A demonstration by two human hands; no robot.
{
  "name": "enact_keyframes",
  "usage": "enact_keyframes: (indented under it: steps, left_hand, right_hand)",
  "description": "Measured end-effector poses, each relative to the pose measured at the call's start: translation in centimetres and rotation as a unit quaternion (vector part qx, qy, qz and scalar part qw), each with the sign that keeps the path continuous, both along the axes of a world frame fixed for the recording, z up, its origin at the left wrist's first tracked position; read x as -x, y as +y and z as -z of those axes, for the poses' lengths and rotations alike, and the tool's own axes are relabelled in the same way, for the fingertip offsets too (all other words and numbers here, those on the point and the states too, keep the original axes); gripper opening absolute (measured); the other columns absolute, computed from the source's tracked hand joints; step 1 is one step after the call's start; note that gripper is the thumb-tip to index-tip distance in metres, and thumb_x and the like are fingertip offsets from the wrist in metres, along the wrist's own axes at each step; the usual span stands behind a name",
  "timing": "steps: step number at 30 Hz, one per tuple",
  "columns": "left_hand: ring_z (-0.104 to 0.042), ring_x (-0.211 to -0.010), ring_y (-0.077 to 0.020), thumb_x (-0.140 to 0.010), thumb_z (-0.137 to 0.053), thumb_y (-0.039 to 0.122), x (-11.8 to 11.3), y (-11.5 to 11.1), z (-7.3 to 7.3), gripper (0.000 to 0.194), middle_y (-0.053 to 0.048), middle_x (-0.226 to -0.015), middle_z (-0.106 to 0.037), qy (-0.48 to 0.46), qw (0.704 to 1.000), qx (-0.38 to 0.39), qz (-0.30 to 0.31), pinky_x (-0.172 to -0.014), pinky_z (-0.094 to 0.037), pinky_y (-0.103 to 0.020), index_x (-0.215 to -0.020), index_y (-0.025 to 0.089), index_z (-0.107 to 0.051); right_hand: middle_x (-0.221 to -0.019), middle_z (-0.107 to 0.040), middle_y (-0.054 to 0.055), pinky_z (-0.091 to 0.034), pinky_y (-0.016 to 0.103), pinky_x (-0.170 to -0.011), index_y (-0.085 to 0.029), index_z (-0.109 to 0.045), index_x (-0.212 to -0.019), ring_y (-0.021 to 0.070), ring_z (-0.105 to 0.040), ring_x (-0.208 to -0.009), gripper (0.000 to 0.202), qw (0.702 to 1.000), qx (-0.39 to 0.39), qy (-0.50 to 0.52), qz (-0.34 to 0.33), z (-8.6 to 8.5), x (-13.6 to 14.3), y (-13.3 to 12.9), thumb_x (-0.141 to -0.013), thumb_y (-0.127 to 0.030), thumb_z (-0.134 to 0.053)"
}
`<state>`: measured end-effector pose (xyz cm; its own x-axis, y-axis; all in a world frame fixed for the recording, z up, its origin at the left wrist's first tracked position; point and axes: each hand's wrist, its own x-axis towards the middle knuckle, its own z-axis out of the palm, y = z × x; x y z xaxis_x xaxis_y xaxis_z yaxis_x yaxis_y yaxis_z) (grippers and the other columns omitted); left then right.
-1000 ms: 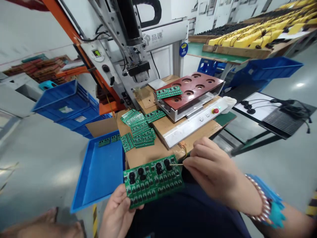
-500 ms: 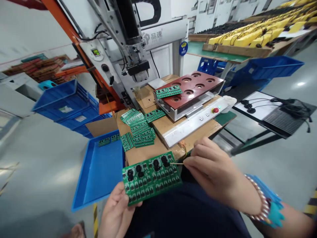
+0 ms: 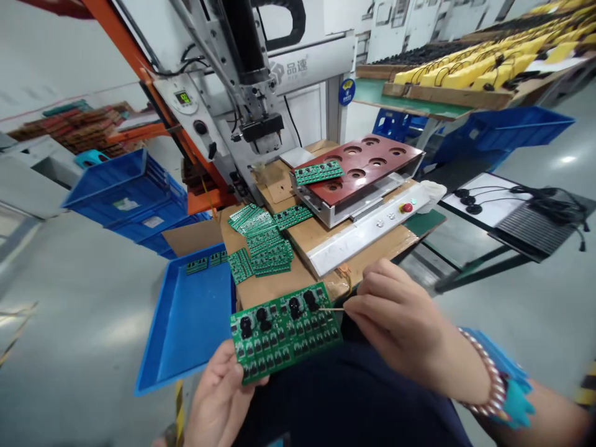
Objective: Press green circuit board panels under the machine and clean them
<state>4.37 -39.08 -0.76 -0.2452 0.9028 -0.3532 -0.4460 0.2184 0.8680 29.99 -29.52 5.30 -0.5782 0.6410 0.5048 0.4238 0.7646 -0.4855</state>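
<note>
With our left hand (image 3: 218, 388) we pinch the board (image 3: 285, 335) between thumb and fingers at its lower left corner; it is above our lap, before the table (image 3: 258, 293). Our right hand (image 3: 400, 326) pinches a stick (image 3: 333, 309) with the fingertips, and its tip is at the rightmost black blob (image 3: 310, 300).

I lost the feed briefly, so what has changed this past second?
The green circuit board in the left hand shifted slightly up and left in view; a blurred shape at lower left mostly exited the frame. Nothing was grasped or released: the right hand still pinches the thin stick.
</note>
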Motion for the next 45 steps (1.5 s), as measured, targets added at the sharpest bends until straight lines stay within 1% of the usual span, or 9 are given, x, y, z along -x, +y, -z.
enact_keyframes:
  steps: [5,8,13,16,23,27,30,35,45]
  left_hand:
    - [-0.061,-0.054,-0.0149,-0.057,-0.079,0.031,-0.2,0.3,-0.2,0.031,-0.003,-0.072,-0.071,-0.009,1.0,0.003,-0.022,-0.051,-0.052,-0.025,-0.084,0.02,-0.071]
    - [-0.062,-0.055,-0.0147,-0.056,-0.08,0.03,-0.5,0.4,-0.4,0.031,-0.003,-0.072,-0.072,-0.022,0.999,-0.004,-0.025,-0.05,-0.053,-0.023,-0.084,0.02,-0.071]
    - [-0.064,-0.058,-0.0156,-0.053,-0.082,0.031,-1.0,0.5,-0.5,0.034,-0.004,-0.074,-0.073,-0.05,0.998,-0.01,-0.026,-0.049,-0.055,-0.024,-0.083,0.019,-0.071]
    - [-0.065,-0.06,-0.015,-0.053,-0.082,0.029,-1.2,0.5,-0.4,0.035,-0.003,-0.078,-0.073,-0.073,0.997,-0.016,-0.032,-0.05,-0.055,-0.023,-0.086,0.021,-0.071]
    - [-0.066,-0.066,-0.0146,-0.063,-0.077,0.023,-1.3,0.4,-0.3,0.026,-0.001,-0.082,-0.072,-0.105,0.993,-0.059,0.019,-0.056,-0.055,-0.023,-0.088,0.023,-0.072]
    - [-0.063,-0.06,-0.0124,-0.063,-0.077,0.025,-1.4,0.5,-0.2,0.027,-0.001,-0.077,-0.07,-0.106,0.991,-0.076,0.041,-0.055,-0.054,-0.022,-0.089,0.021,-0.072]
    - [-0.063,-0.06,-0.0127,-0.063,-0.077,0.026,-1.4,0.5,-0.2,0.027,-0.002,-0.076,-0.07,-0.102,0.991,-0.076,0.046,-0.055,-0.053,-0.022,-0.089,0.021,-0.072]
    - [-0.063,-0.061,-0.0135,-0.063,-0.077,0.026,-1.4,0.2,-0.2,0.025,-0.003,-0.075,-0.071,-0.101,0.991,-0.071,0.057,-0.054,-0.053,-0.022,-0.087,0.019,-0.073]
    - [-0.063,-0.059,-0.0145,-0.06,-0.079,0.026,-1.5,0.2,-0.2,0.027,-0.004,-0.072,-0.071,-0.09,0.992,-0.069,0.058,-0.053,-0.052,-0.023,-0.085,0.018,-0.073]
  right_hand:
    - [-0.07,-0.046,0.003,-0.032,0.031,-0.063,-0.017,-0.058,-0.08,0.0152,-0.038,-0.072,0.014,1.0,0.002,-0.01,0.008,-0.2,-0.4,0.0,-0.081,-0.008,-0.048]
    - [-0.07,-0.046,0.003,-0.033,0.032,-0.063,-0.017,-0.059,-0.083,0.0153,-0.038,-0.071,0.014,1.0,0.004,-0.013,0.0,-0.3,-0.5,-0.1,-0.08,-0.007,-0.048]
    - [-0.07,-0.047,0.003,-0.035,0.031,-0.061,-0.018,-0.058,-0.089,0.0157,-0.04,-0.071,0.017,1.0,0.012,0.011,-0.025,-0.2,-0.3,-0.2,-0.079,-0.006,-0.051]
    - [-0.069,-0.048,0.003,-0.036,0.032,-0.06,-0.018,-0.057,-0.091,0.0157,-0.041,-0.069,0.019,0.999,-0.007,0.033,-0.032,0.0,0.0,0.0,-0.077,-0.005,-0.053]
    - [-0.069,-0.049,0.003,-0.035,0.03,-0.06,-0.016,-0.056,-0.089,0.014,-0.04,-0.068,0.018,0.999,-0.033,0.036,-0.024,0.6,0.9,-0.1,-0.076,-0.003,-0.055]
    - [-0.071,-0.049,0.003,-0.035,0.029,-0.062,-0.015,-0.058,-0.088,0.0132,-0.039,-0.071,0.018,0.999,-0.036,0.028,-0.012,0.9,1.7,-0.4,-0.076,-0.002,-0.056]
    - [-0.073,-0.051,0.004,-0.035,0.03,-0.065,-0.015,-0.059,-0.088,0.0145,-0.04,-0.075,0.017,0.999,-0.035,0.027,-0.003,0.8,2.5,-0.5,-0.076,-0.003,-0.056]
    - [-0.074,-0.052,0.003,-0.036,0.031,-0.066,-0.016,-0.06,-0.089,0.0147,-0.04,-0.076,0.018,0.999,-0.017,0.03,-0.017,0.6,3.5,-0.3,-0.078,-0.004,-0.054]
    - [-0.071,-0.05,0.003,-0.037,0.029,-0.067,-0.015,-0.06,-0.087,0.0134,-0.038,-0.073,0.015,0.999,-0.023,0.026,-0.023,0.1,3.9,-0.5,-0.08,-0.005,-0.052]
